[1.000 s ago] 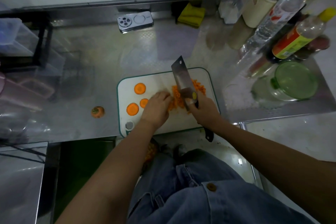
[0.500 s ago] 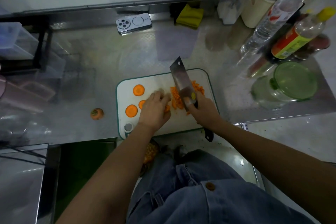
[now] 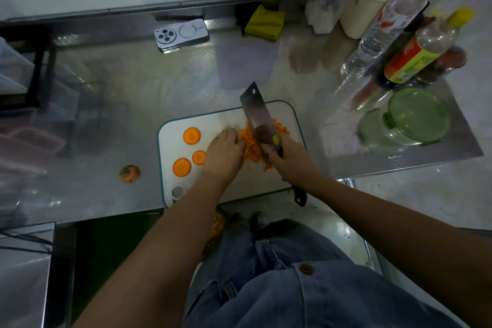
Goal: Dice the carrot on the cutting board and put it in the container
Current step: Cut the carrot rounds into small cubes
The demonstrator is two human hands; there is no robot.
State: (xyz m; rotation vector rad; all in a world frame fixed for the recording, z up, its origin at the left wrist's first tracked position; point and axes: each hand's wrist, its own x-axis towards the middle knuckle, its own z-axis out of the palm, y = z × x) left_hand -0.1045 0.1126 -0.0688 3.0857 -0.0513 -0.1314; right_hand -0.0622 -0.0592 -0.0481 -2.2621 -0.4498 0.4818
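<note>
Slight pull-back of left hand [image 3: 223, 156] toward the left since a second ago, more orange exposed beside cleaver [image 3: 259, 117]; otherwise little changed. Heap of diced carrot [image 3: 251, 145] mid-right on cutting board [image 3: 255, 178], under and around the blade. Three carrot rounds [image 3: 191, 135] uncut on the board's left half. Stubby carrot top [image 3: 129, 173] off the board, further left on the surface [image 3: 106, 114]. Roughly halfway through the dicing, by the look of it; no transfer to a container yet.

Left fingers bent, close together, tips down on the heap's left edge; cannot tell whether pinching a piece beneath. Fingers of right hand [image 3: 288, 160] curled round the cleaver's handle, close to the blade.

Probable target: green-lidded container [image 3: 418, 117], well to the right, lid on, contents unreadable. Hidden: cutting edge, pieces under both hands. Blurred beyond reading: clutter along the left edge.
</note>
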